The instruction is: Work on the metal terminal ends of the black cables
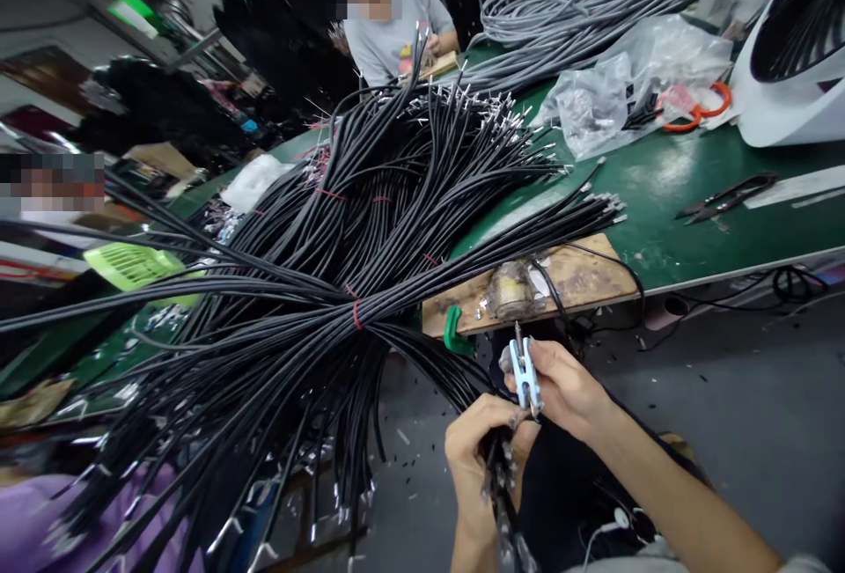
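My left hand (476, 441) is closed round a small bunch of black cables (500, 476) that hangs down between my arms. My right hand (562, 388) grips small light-blue snips (525, 370), tip pointing up, held right against the top of that bunch. A large bundle of black cables (343, 230), tied with a red band (357, 314), fans out across the green table (666, 194) to my left. Their bare metal ends point towards the far right.
A wooden block (581, 278) with a metal fixture (511, 290) is clamped at the table edge. Black scissors (726, 197), orange-handled scissors (700, 111), a plastic bag (613, 89) and grey cables (574, 10) lie farther back. A person in a grey shirt (396, 23) sits opposite.
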`<state>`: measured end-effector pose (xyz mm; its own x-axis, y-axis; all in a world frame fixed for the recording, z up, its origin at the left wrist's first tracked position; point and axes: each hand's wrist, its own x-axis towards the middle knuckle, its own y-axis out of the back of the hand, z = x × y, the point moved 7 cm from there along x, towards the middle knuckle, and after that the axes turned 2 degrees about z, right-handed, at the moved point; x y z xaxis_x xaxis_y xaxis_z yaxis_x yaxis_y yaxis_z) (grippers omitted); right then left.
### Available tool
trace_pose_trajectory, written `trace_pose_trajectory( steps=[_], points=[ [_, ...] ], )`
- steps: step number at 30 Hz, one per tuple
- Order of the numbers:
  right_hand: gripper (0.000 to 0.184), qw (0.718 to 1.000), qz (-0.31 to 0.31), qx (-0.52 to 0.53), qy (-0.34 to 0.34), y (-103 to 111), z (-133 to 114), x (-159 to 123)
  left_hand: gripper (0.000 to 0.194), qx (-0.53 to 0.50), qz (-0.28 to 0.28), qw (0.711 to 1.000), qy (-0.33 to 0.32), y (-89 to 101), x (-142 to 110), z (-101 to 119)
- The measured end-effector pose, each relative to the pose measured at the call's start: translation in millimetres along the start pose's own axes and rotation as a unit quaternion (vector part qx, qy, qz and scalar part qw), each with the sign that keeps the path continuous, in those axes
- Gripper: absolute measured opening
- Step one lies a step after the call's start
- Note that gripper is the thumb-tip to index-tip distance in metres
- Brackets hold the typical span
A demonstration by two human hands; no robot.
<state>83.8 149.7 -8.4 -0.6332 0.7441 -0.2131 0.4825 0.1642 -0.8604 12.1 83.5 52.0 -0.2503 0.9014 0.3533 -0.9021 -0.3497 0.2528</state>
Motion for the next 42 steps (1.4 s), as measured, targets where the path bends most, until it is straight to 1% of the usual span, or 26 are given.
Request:
trace_pose_trajectory(
  steps=[4,5,7,10,11,13,15,16,17,18,19,21,22,23,25,26,28,31,33,36,39,41,42],
  points=[
    [0.043,0.999,-0.035,0.005,-0.022,0,6,-1,0.006,0.008,-0.006,1.0,-0.011,0.7,0,0],
    [0.044,0.999,-0.035,0.006,-0.026,2,8,0,0.006,0.01,-0.007,1.0,-0.012,0.6,0,1],
    [0.044,0.999,-0.018,0.012,-0.029,13,9,0,0.004,0.01,-0.005,1.0,-0.015,1.1,-1,1],
    [0.044,1.0,0.018,-0.001,-0.021,36,7,-6,0.002,0.002,0.006,1.0,-0.022,3.8,-3,2],
    [0.042,0.999,0.029,-0.026,-0.008,44,4,-11,0.002,-0.002,0.004,1.0,-0.027,4.7,-3,2],
    [0.033,0.99,0.062,-0.118,0.041,58,-8,-23,0.002,-0.014,-0.01,0.999,-0.037,5.7,-5,3],
    [0.022,0.961,0.092,-0.236,0.107,62,-23,-39,0.002,-0.023,-0.038,0.998,-0.044,6.0,-6,3],
    [0.017,0.941,0.089,-0.296,0.138,58,-29,-46,0.003,-0.022,-0.055,0.997,-0.042,5.9,-7,3],
    [0.013,0.918,0.069,-0.354,0.164,49,-34,-53,0.003,-0.017,-0.073,0.997,-0.034,5.3,-8,1],
    [0.008,0.893,0.037,-0.409,0.187,37,-37,-59,0.002,-0.006,-0.093,0.995,-0.022,4.4,-9,-1],
    [0.007,0.865,0.0,-0.457,0.207,24,-38,-63,0.001,0.009,-0.112,0.994,-0.011,3.2,-10,-3],
    [0.014,0.816,-0.069,-0.521,0.241,0,-36,-70,0.008,0.043,-0.143,0.989,0.008,1.4,-12,-7],
    [0.017,0.801,-0.092,-0.534,0.254,-9,-35,-72,0.01,0.058,-0.153,0.987,0.013,0.7,-13,-8],
    [0.019,0.795,-0.112,-0.537,0.261,-16,-34,-74,0.011,0.069,-0.16,0.985,0.015,0.2,-13,-8],
    [0.021,0.792,-0.147,-0.535,0.255,-22,-30,-75,0.013,0.08,-0.168,0.982,0.012,-0.4,-12,-7],
    [0.02,0.791,-0.154,-0.536,0.251,-22,-28,-76,0.013,0.082,-0.168,0.982,0.008,-0.5,-12,-6],
    [0.015,0.788,-0.135,-0.543,0.255,-18,-25,-77,0.013,0.086,-0.161,0.983,-0.002,0.7,-10,-3],
    [0.004,0.779,-0.064,-0.549,0.296,-10,-24,-81,0.009,0.078,-0.155,0.985,-0.017,2.7,-12,-1],
    [0.001,0.775,-0.025,-0.547,0.317,-7,-21,-83,0.004,0.065,-0.149,0.986,-0.025,4.7,-15,-2],
    [0.009,0.769,0.018,-0.55,0.326,-6,-16,-83,0.004,0.052,-0.135,0.988,-0.046,7.2,-21,-1],
    [0.022,0.752,0.057,-0.576,0.317,-5,-15,-80,0.004,0.064,-0.17,0.982,-0.049,0.2,-24,1],
    [0.032,0.744,0.067,-0.598,0.29,-2,-16,-74,0.007,0.083,-0.201,0.975,-0.048,-6.6,-25,3],
    [0.036,0.746,0.065,-0.605,0.27,-1,-16,-70,0.008,0.095,-0.207,0.973,-0.048,-8.9,-26,3]
  ],
)
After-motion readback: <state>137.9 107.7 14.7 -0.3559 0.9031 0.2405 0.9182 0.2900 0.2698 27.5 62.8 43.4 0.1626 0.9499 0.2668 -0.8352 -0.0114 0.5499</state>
